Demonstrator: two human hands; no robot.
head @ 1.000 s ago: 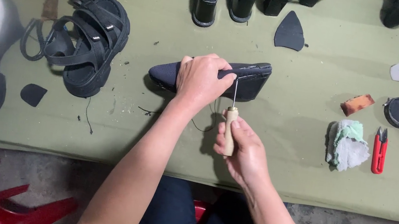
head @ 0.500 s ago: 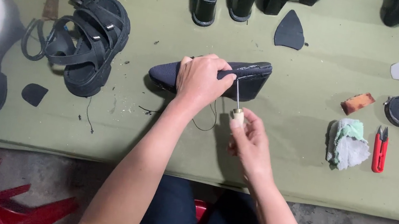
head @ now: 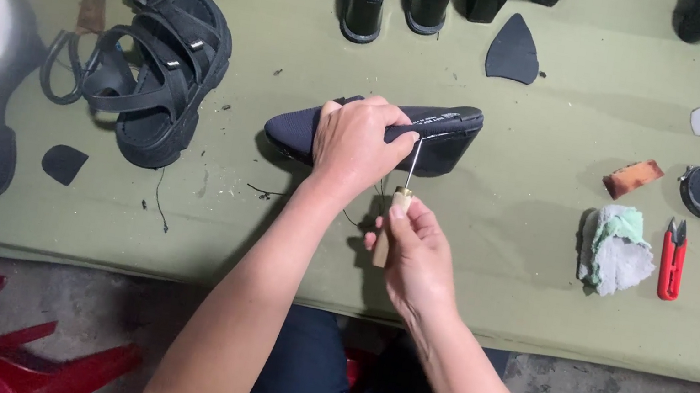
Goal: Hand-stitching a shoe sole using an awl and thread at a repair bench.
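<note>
Your left hand (head: 358, 144) has its fingers clamped over the dark shoe (head: 378, 134), which lies on its side mid-surface (head: 496, 274). Your right hand (head: 415, 253) has its fingers wrapped around the wooden-handled awl (head: 393, 217), its needle touching the shoe's edge.

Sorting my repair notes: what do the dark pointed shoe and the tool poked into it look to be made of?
The dark navy pointed shoe under the left hand looks like matte woven fabric, with no shine, on a black sole. The awl in the right hand has a thin bright shaft, likely steel, and a pale handle, probably bare wood.
</note>
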